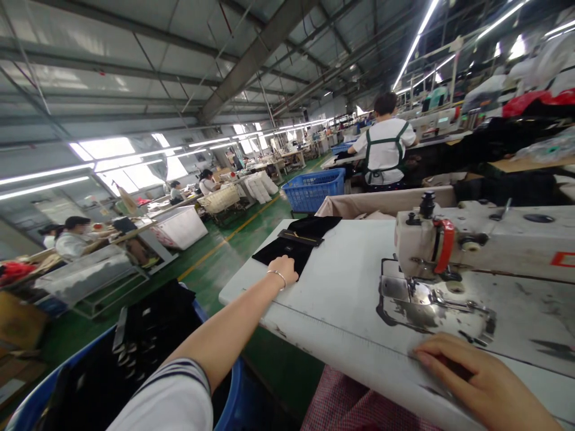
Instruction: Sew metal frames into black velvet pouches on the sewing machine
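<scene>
"Where is the black fabric?"

"The black fabric (275,250) lies flat on the pale bench (345,281), near its far left corner. A dark, narrow strip (300,238) crosses it."

"And the left hand?"

"The left hand (284,269) reaches out at arm's length and rests on the near edge of the fabric, fingers bent. The fingertips are hidden, so I cannot tell whether its grip is pinching the cloth or only pressing it. A thin bracelet (279,275) circles the wrist."

"What about the right?"

"The right hand (471,368) is at the bench's near side, just in front of a sewing machine (507,239), fingers loosely curved. I see nothing in it, but cannot tell whether thumb and fingertips meet."

"What surrounds them?"

"At lower left, a blue tub (240,389) holds black pieces (166,317). Beyond the bench stands a blue basket (314,190); to its right, a co-worker (386,152) in a white top with green straps faces away."
</scene>
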`<state>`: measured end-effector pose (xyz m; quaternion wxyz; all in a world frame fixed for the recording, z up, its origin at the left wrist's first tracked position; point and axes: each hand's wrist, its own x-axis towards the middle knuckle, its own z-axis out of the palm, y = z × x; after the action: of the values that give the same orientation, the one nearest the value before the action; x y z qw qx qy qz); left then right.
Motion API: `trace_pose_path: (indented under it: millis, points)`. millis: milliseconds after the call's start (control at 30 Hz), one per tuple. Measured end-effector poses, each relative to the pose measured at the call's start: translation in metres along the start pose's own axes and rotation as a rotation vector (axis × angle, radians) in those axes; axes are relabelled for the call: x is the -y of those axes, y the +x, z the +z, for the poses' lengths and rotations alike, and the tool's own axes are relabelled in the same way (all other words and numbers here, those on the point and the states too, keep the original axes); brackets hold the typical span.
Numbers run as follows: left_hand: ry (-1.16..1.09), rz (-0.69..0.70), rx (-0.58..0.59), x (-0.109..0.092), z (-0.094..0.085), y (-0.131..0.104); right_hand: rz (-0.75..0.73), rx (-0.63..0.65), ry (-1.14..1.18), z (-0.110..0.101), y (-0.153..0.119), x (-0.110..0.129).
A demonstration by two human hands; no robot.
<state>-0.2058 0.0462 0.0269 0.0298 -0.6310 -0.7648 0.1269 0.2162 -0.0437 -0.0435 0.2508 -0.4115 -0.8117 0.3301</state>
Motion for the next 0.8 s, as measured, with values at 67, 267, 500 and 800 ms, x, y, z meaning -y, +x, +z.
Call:
trace_pose_path:
  millis: [67,267,500,800]
  points:
    - [-0.01,0.004,-0.017,-0.003,0.0,-0.001,0.0,0.013,0.008,0.0,0.0,-0.001]
    - [-0.045,0.027,-0.093,-0.012,0.0,-0.011,-0.002,0.011,0.015,-0.001,0.0,0.0]
    - [-0.182,0.039,-0.439,0.002,-0.085,-0.018,-0.028,-0.007,0.086,-0.004,0.003,0.007]
    - [-0.334,0.752,-0.208,-0.077,-0.12,-0.141,0.002,-0.093,0.126,-0.008,-0.001,0.011]
